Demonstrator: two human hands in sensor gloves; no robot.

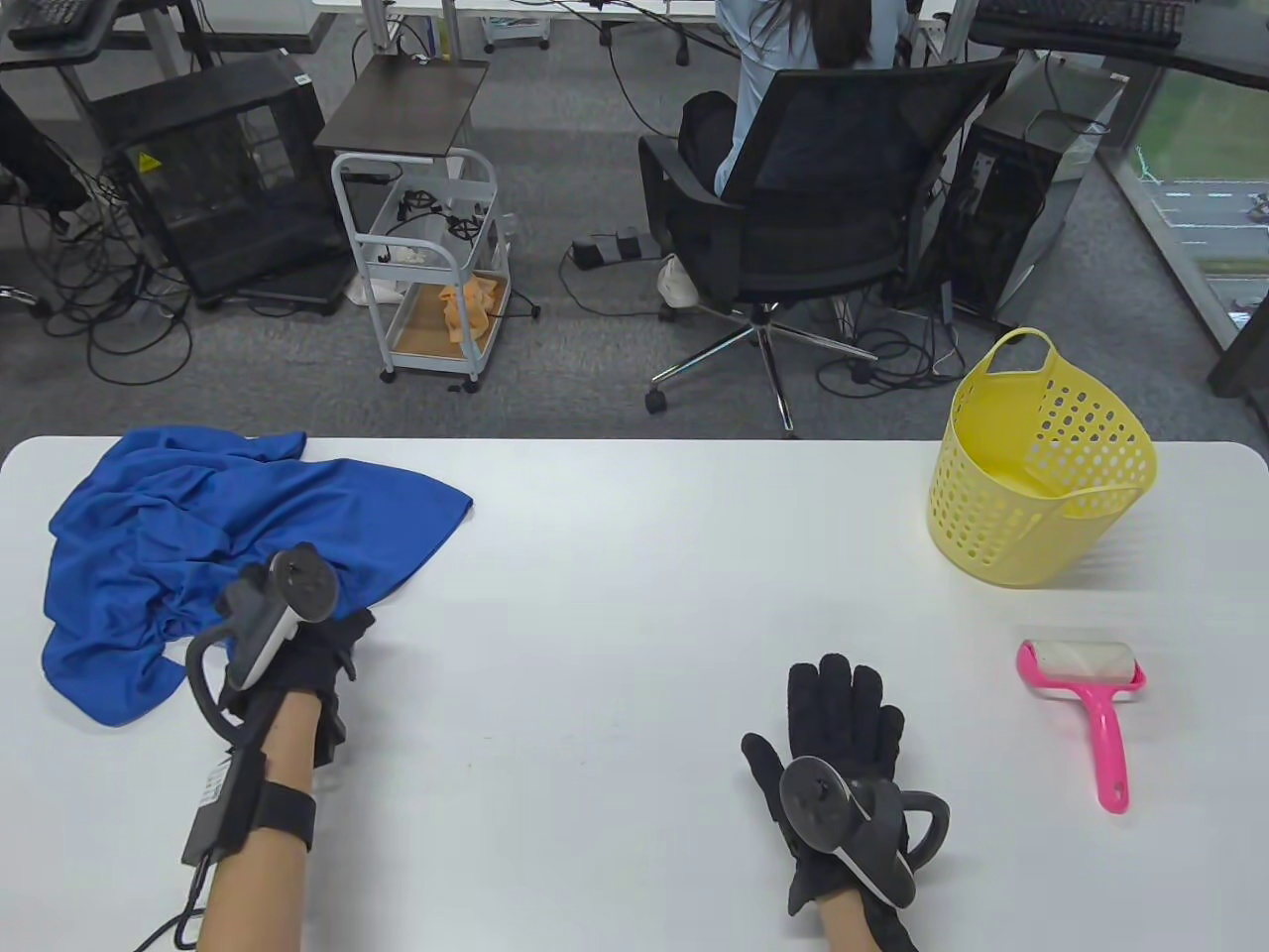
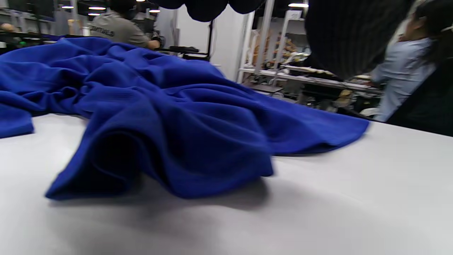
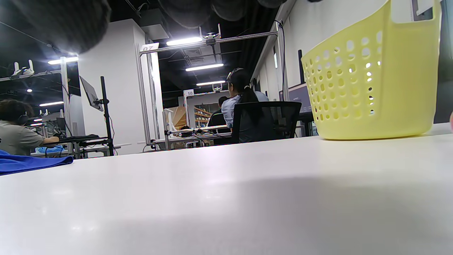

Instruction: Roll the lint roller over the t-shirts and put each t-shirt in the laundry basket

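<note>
White table (image 1: 615, 555), left hand (image 1: 297, 645) fingers hidden at blue t-shirt (image 1: 228, 526), right hand (image 1: 843, 754) flat, released

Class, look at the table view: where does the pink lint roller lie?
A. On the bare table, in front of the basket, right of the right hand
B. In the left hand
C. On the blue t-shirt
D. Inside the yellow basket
A: the lint roller lies untouched on the table, nearer the person than the basket, beside the flat right hand.

White table (image 1: 634, 555): t-shirt (image 1: 198, 526), basket (image 1: 1031, 476), roller (image 1: 1091, 684)
</note>
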